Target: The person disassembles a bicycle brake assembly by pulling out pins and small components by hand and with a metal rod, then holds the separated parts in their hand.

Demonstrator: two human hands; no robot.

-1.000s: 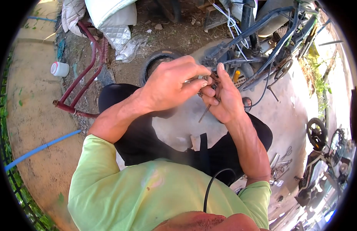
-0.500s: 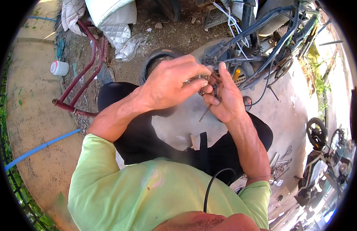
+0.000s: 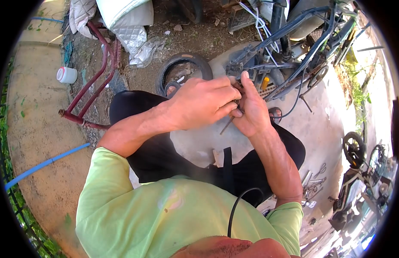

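Holds small dark part [image 3: 237, 102] between both hands, in front of body, over pale concrete ground [image 3: 193, 146] and between spread knees in black trousers [image 3: 129, 108]. Comes in from the left with left hand [image 3: 199, 103], back of hand toward camera, fingers bent and grasping at the part, covering much of it. Supports same part with right hand [image 3: 255, 114], palm partly in view, thumb raised, other fingers curled round it. Cannot tell exact shape of part: small, mostly covered. Can make out thin rod [image 3: 226, 126] slanting down-left from just below the fingers; cannot tell which hand grips it.

For writing: can see brownish mark on upper sidewall of black tyre [image 3: 203, 64], flat on dirt just beyond left hand; too small to read. Can also see pale, roundish patch on chest of green shirt [image 3: 165, 223]; cannot tell if print or stain.

Around: shows dark bike frame [image 3: 289, 30] beyond right hand, with white cord [image 3: 261, 28] looped near it and yellow handle [image 3: 264, 83] close to the thumb. At left, shows red tubular frame [image 3: 86, 89] near white tub [image 3: 68, 75], plus blue pipe [image 3: 48, 162] lower down. At right, shows metal tools [image 3: 313, 185] scattered on the ground.
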